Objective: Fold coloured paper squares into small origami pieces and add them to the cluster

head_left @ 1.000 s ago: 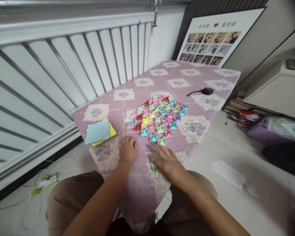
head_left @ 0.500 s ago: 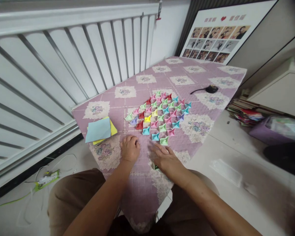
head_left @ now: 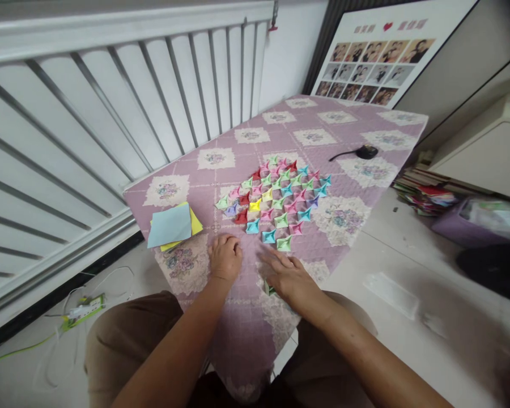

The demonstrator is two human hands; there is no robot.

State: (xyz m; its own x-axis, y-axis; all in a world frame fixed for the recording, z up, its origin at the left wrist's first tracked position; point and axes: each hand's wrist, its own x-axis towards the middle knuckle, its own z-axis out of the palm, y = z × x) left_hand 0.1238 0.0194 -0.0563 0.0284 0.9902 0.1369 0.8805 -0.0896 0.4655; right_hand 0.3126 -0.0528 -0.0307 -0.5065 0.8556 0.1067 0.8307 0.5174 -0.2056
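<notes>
Head view: nearside of multicoloured folded-paper array (head_left: 276, 200), left hand (head_left: 225, 258) rests, fingers curled together; right hand (head_left: 289, 281) partly covers green folded-paper piece (head_left: 269, 288), grip cannot be determined.

On the cloth (head_left: 238, 334), folded papers (head_left: 276, 198) are set out in rows beside stacked sheets (head_left: 170, 225); the left hand (head_left: 225, 258) is rested near them, and a green piece (head_left: 268, 288) is partly covered by the right hand (head_left: 287, 277).

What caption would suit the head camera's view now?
Two hands rest by rows of folded papers on a flowered cloth.
</notes>
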